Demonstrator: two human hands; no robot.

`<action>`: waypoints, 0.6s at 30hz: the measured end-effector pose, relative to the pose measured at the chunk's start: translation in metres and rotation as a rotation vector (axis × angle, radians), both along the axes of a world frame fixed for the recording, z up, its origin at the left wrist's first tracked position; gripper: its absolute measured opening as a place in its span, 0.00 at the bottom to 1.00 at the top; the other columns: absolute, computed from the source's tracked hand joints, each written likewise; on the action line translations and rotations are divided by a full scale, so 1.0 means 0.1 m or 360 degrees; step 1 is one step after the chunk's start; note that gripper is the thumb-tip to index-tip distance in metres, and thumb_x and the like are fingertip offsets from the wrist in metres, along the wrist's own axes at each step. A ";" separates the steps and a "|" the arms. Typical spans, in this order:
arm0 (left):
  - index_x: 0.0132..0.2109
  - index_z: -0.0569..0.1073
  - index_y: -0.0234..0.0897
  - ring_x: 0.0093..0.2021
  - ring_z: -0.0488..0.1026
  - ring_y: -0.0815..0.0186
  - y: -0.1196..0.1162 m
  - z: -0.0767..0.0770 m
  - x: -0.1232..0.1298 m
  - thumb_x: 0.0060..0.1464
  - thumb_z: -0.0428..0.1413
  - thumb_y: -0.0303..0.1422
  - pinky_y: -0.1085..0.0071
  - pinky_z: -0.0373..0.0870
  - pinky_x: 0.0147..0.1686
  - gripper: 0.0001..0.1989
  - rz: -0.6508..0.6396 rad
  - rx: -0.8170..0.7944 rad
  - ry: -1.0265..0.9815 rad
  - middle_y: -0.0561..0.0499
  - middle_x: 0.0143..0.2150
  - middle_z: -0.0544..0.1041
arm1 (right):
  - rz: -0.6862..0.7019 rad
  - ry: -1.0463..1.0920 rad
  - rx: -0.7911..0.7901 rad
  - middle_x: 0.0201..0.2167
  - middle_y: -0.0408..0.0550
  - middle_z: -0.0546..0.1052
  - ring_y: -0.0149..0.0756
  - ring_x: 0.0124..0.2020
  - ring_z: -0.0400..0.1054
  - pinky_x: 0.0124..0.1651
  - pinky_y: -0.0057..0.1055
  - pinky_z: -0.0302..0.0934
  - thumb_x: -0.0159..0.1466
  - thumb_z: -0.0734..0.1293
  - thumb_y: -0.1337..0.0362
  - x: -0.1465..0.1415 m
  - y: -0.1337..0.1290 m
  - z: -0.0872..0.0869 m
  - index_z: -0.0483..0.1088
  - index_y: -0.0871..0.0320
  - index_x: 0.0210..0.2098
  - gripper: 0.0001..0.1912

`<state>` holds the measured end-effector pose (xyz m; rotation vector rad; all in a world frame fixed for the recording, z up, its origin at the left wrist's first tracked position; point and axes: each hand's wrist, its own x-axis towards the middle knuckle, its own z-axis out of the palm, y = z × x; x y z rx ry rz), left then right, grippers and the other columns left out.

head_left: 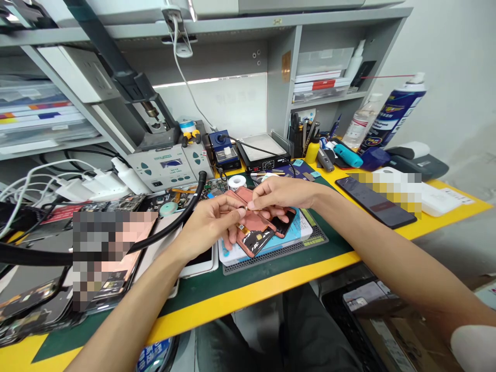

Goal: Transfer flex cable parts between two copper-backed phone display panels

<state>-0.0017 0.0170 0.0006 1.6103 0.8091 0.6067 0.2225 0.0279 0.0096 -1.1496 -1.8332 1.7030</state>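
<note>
Centrally, our left hand (212, 221) and right hand (281, 195), fingertips pinched closed, contents too small to tell, flat salmon-and-black phone parts (256, 223) beneath, atop white-and-blue box (304, 228).

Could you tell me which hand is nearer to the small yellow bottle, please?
Right. The right hand is in front and left of the yellow bottle; the left hand is farther left.

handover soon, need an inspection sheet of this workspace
Surface: green mat on yellow bench
Job's things: pinkish phone part at the hands, above a blue-white box
Clutter: stacked phone parts at left, spray can at right
Grippers: left hand and right hand fingertips close together, anything pinched too small to tell
Cables: black hose across left side, white plugs bunched
Surroundings: gray shelves behind; co-workers, nothing seen
</note>
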 end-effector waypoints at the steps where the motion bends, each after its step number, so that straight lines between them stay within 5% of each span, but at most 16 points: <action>1: 0.41 0.70 0.33 0.16 0.70 0.69 0.00 0.00 0.00 0.57 0.61 0.39 0.76 0.68 0.15 0.13 0.0000 -0.0005 -0.0007 0.55 0.20 0.73 | 0.0012 -0.0010 0.0011 0.22 0.42 0.74 0.23 0.13 0.59 0.14 0.21 0.57 0.62 0.71 0.55 0.00 0.01 -0.01 0.67 0.61 0.27 0.16; 18: 0.41 0.71 0.33 0.17 0.71 0.70 -0.01 0.01 0.01 0.56 0.61 0.38 0.77 0.68 0.16 0.12 0.0009 -0.0029 -0.0023 0.55 0.20 0.74 | 0.0019 -0.0021 0.0033 0.23 0.42 0.75 0.23 0.14 0.61 0.13 0.20 0.54 0.62 0.71 0.53 0.02 0.01 -0.03 0.67 0.61 0.28 0.17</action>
